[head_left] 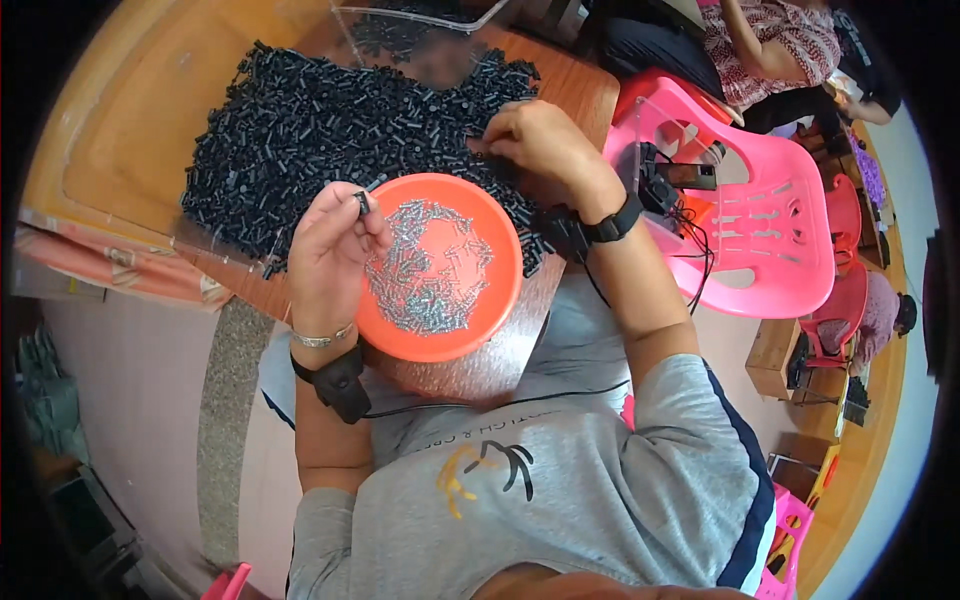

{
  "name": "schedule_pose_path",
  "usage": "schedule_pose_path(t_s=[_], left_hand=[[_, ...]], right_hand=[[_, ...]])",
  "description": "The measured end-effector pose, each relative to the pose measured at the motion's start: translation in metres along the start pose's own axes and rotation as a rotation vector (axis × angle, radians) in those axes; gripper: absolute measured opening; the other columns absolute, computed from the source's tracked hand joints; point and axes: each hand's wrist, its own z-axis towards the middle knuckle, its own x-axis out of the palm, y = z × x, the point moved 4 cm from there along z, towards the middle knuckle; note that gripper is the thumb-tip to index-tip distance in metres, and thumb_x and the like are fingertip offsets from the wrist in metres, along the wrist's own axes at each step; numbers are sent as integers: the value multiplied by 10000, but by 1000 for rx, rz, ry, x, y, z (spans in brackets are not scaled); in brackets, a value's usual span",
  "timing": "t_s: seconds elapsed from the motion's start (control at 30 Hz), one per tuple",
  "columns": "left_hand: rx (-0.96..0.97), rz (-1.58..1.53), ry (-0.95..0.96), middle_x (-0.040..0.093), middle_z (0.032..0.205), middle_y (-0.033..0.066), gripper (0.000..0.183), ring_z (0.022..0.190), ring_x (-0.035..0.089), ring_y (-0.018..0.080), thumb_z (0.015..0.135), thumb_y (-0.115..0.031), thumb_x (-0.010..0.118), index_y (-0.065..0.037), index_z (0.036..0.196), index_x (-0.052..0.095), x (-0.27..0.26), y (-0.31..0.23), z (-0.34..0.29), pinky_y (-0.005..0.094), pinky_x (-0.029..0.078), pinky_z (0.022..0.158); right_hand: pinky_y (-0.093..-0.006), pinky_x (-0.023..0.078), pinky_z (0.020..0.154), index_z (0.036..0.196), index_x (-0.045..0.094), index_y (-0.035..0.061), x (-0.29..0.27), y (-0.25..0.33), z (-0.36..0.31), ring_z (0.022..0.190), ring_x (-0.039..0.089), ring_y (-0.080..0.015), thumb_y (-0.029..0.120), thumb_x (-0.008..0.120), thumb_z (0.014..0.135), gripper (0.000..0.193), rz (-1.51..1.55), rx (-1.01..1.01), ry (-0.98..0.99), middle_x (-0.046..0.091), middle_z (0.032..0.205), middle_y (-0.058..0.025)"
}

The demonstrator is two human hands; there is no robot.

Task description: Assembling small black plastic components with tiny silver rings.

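Shirt (600, 480) | orng bowl (509, 245): slvr pcs (432, 308) | L hand (328, 240) pinching blk pc (362, 203) | R hand (545, 145) at blk pile (320, 135), can't tell grip

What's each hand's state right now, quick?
Left hand: closed, holding a small black part.
Right hand: fingers curled at the pile of black parts; whether it grips one cannot be told.

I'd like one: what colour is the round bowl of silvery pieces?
The bowl is reddish orange, best seen in the head view.
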Motion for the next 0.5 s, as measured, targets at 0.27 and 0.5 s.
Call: schedule_pose_path(t_s=[0.27, 0.5], left_hand=[[10, 9, 10, 560, 751, 34, 140, 679, 546, 124, 903, -183, 484, -49, 895, 524, -6, -2, -1, 233, 407, 624], [-18, 24, 44, 556, 770, 47, 156, 703, 552, 135, 906, -188, 482, -37, 916, 520, 7, 0, -3, 239, 420, 648]], right_hand=[[-406, 498, 721, 859, 686, 55, 17, 10, 16, 830, 622, -331, 91, 586, 700, 191, -142, 92, 202, 657, 835, -147], [-261, 500, 687, 978, 663, 7, -3, 10, 5, 738, 619, -136, 54, 657, 805, 179, 819, 328, -9, 646, 799, -42]])
